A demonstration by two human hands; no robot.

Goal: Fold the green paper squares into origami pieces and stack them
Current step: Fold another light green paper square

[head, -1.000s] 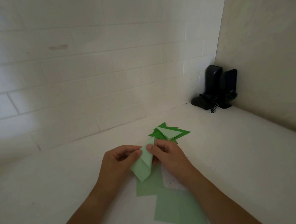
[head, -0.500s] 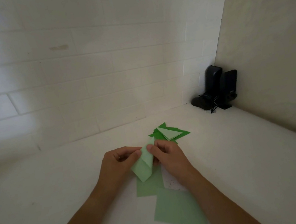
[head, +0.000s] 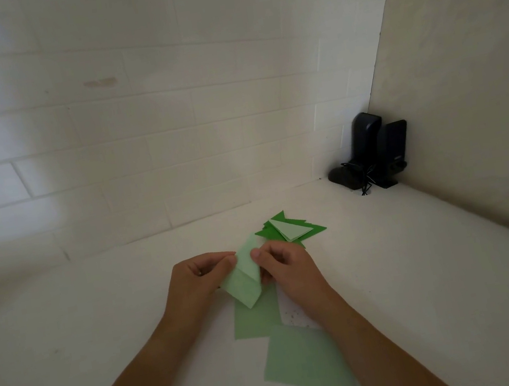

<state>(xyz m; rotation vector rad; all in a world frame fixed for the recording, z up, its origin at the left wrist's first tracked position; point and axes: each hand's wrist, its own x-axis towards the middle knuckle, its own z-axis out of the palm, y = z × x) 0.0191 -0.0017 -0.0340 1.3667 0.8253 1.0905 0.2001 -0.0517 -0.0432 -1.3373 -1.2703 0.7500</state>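
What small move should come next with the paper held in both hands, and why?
Probably press the current fold flat. The left hand and right hand each pinch the half-folded paper above the table; it looks unfinished beside the folded pile, and two flat squares still wait.

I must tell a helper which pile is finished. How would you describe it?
Start at the black speakers in the far right wall corner. Toward the hands lies the pile of folded green paper triangles, dark beneath and pale on top. Unlike the flat pale green squares nearer, it is pointed and layered.

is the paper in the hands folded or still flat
Folded: the light green paper held by both hands shows a crease and overlapping layers.
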